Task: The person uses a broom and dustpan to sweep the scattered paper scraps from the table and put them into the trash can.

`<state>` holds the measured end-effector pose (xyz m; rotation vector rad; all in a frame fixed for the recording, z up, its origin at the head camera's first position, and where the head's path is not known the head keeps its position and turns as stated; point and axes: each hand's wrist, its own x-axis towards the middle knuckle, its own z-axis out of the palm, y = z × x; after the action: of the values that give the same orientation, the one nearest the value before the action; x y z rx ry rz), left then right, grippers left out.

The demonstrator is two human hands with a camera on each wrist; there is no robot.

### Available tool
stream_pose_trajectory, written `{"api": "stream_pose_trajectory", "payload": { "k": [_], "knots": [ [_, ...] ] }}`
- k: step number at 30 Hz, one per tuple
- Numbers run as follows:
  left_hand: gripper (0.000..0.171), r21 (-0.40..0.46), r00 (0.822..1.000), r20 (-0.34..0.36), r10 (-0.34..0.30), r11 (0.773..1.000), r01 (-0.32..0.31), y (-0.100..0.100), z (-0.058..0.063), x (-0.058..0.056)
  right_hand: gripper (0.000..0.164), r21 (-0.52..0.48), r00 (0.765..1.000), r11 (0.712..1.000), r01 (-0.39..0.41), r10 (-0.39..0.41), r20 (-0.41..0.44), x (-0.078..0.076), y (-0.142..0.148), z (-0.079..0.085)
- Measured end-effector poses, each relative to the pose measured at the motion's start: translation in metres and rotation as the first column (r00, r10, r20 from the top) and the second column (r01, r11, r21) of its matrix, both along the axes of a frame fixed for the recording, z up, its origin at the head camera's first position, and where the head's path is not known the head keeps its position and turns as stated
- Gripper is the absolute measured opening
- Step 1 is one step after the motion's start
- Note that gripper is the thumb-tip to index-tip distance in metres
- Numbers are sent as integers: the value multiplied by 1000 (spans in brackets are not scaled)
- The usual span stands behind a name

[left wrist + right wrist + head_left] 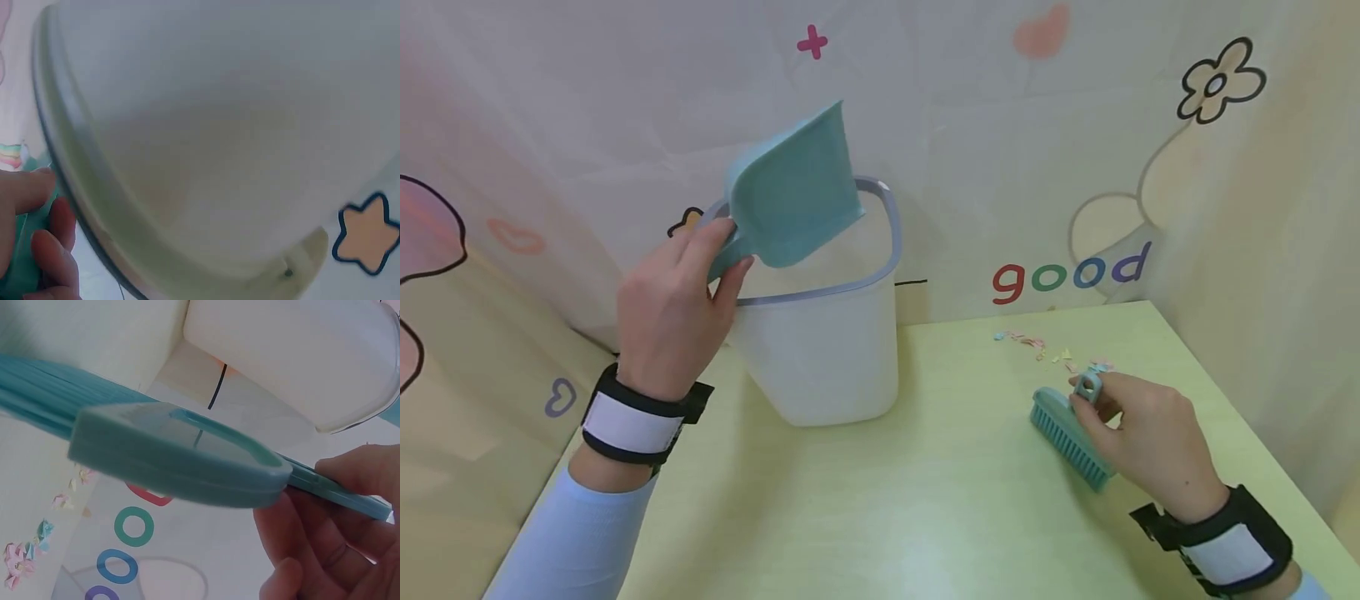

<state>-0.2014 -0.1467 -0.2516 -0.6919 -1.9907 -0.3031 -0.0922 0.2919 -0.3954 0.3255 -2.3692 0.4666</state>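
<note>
Soft shadows, tabletop (917,542) glare — mild

Teal dustpan (797,196) tilted over white bin (820,358), teal brush (1072,433), bristle-side down

Ahead of you, low on the printed backdrop (970,150): one word (1064,276), "good", lowercase, letters running red, green, blue, purple. Higher, to its left, you have a magenta plus sign (812,42) on that same backdrop. Your right wrist view catches the word turned, partly covered.
</note>
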Motion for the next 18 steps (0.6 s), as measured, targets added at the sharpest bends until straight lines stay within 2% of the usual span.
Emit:
{"api": "stream_pose_trajectory", "payload": {
  "k": [5, 10, 13, 15, 18],
  "knots": [
    [38, 137, 996, 27, -87, 987, 82, 3, -11, 17, 13, -5, 999, 1000, 10, -10, 43, 0, 3, 0],
    [41, 244, 974, 69, -218, 950, 195, 3, -28, 42, 13, -14, 999, 1000, -7, 8, 31, -6, 11, 1],
    [48, 266, 943, 108, -314, 923, 277, 5, -43, 58, 16, -29, 1000, 999, -22, 22, -1, -13, 17, 6],
    [51, 278, 913, 142, -382, 901, 333, 7, -56, 70, 17, -47, 999, 998, -35, 34, -24, -21, 20, 12],
    [46, 294, 865, 186, -466, 866, 403, 8, -77, 85, 19, -66, 996, 996, -65, 60, -66, -35, 24, 22]
  ]
}}
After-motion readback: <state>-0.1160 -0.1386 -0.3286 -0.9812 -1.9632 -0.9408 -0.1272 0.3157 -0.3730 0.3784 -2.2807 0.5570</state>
